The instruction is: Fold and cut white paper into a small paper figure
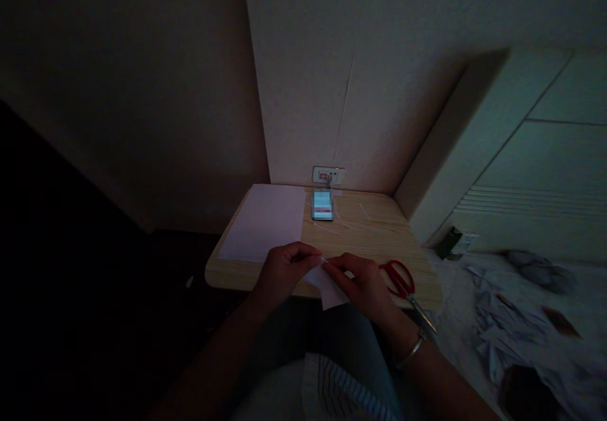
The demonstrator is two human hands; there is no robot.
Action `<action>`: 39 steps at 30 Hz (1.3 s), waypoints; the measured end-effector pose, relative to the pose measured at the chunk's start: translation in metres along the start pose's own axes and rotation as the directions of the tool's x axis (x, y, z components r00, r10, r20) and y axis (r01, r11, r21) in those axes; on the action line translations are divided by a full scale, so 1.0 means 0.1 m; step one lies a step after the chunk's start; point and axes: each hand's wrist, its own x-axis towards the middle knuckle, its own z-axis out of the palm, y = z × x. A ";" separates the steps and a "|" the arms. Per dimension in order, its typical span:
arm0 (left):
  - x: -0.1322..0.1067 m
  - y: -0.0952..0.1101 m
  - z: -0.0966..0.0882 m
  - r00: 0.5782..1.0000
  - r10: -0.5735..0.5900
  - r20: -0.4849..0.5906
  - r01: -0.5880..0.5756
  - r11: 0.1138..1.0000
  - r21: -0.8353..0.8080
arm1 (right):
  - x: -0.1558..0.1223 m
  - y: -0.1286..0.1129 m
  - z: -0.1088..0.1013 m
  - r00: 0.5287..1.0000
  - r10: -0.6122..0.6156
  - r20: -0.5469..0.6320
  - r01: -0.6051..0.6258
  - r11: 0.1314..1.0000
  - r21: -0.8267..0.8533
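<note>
Over the near edge of a small wooden table (355,237), both of my hands pinch a small piece of white paper (334,293). The fingertips of my left hand (287,269) close on its top edge. Just beside them, my right hand (363,279) grips the same edge with thumb and forefinger. The lower part of the paper hangs down between the hands, its exact folds hard to make out in the dim light. Close to my right hand lie red-handled scissors (402,280), their blades pointing toward me past the table edge.
A large white sheet (265,222) covers the table's left side. A lit phone (322,205) lies at the back, below a wall socket (328,175) with a plug. Thin paper strips (364,211) are scattered around it. On the right is a bed (467,294) with cluttered items.
</note>
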 end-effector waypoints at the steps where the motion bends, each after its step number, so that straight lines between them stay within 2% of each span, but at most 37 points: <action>1: 0.01 0.00 0.00 1.000 -0.002 -0.001 0.002 1.000 0.001 | 0.01 0.01 0.00 1.000 0.023 0.009 -0.023 0.999 0.023; 5: 0.03 -0.01 0.01 0.999 -0.029 0.032 0.030 0.999 -0.022 | 0.07 0.01 0.01 0.987 0.139 0.083 -0.150 0.980 0.135; 8: 0.04 -0.03 0.00 0.998 -0.045 0.035 0.045 0.999 -0.006 | 0.10 0.03 -0.01 0.949 0.253 0.188 -0.288 0.938 0.193; 12: 0.06 -0.10 -0.05 0.996 -0.037 -0.076 0.035 0.999 -0.025 | 0.12 0.14 -0.05 0.898 0.336 0.284 -0.412 0.871 0.269; 16: 0.11 -0.23 -0.12 0.974 -0.011 -0.228 -0.003 0.998 -0.060 | 0.13 0.33 -0.12 0.895 0.355 0.270 -0.430 0.847 0.312; 18: 0.13 -0.27 -0.15 0.972 0.008 -0.237 -0.022 0.998 -0.057 | 0.13 0.39 -0.16 0.900 0.359 0.248 -0.424 0.854 0.302; 20: 0.12 -0.29 -0.19 0.989 0.014 -0.147 -0.020 0.999 -0.038 | 0.14 0.42 -0.22 0.898 0.358 0.257 -0.424 0.861 0.282; 22: 0.10 -0.27 -0.22 0.999 -0.020 0.037 0.020 1.000 0.012 | 0.16 0.42 -0.28 0.887 0.349 0.303 -0.431 0.862 0.266; 24: 0.07 -0.23 -0.24 0.974 -0.086 0.209 0.069 0.994 0.088 | 0.19 0.41 -0.33 0.870 0.336 0.360 -0.439 0.860 0.258; 26: 0.06 -0.21 -0.25 0.955 -0.130 0.266 0.096 0.986 0.137 | 0.22 0.39 -0.38 0.861 0.327 0.388 -0.446 0.853 0.272; 28: 0.05 -0.21 -0.24 0.971 -0.133 0.201 0.109 0.986 0.124 | 0.26 0.39 -0.41 0.878 0.328 0.348 -0.443 0.833 0.333; 30: 0.06 -0.27 -0.22 0.992 -0.113 0.057 0.111 0.992 0.053 | 0.27 0.39 -0.38 0.908 0.364 0.207 -0.419 0.779 0.467; 31: 0.06 -0.31 -0.20 0.994 -0.102 -0.035 0.102 0.995 0.000 | 0.26 0.39 -0.34 0.907 0.406 0.110 -0.395 0.734 0.552; 32: 0.06 -0.35 -0.17 0.988 -0.092 -0.124 0.085 0.995 -0.061 | 0.24 0.38 -0.28 0.889 0.458 0.019 -0.364 0.680 0.636; 33: 0.06 -0.40 -0.13 0.974 -0.083 -0.210 0.057 0.990 -0.125 | 0.20 0.36 -0.19 0.845 0.531 -0.057 -0.333 0.607 0.722; 34: 0.06 -0.44 -0.08 0.956 -0.090 -0.279 0.038 0.982 -0.188 | 0.16 0.33 -0.09 0.814 0.577 -0.068 -0.317 0.539 0.781; 36: 0.03 -0.52 0.02 0.920 -0.128 -0.371 0.009 0.952 -0.305 | 0.07 0.27 0.15 0.818 0.576 0.011 -0.333 0.457 0.825; 37: 0.00 -0.55 0.08 0.918 -0.140 -0.372 0.003 0.939 -0.344 | 0.04 0.24 0.26 0.822 0.567 0.053 -0.357 0.441 0.824; 39: -0.05 -0.58 0.17 0.931 -0.158 -0.329 0.015 0.918 -0.397 | 0.00 0.21 0.42 0.794 0.608 0.013 -0.354 0.445 0.822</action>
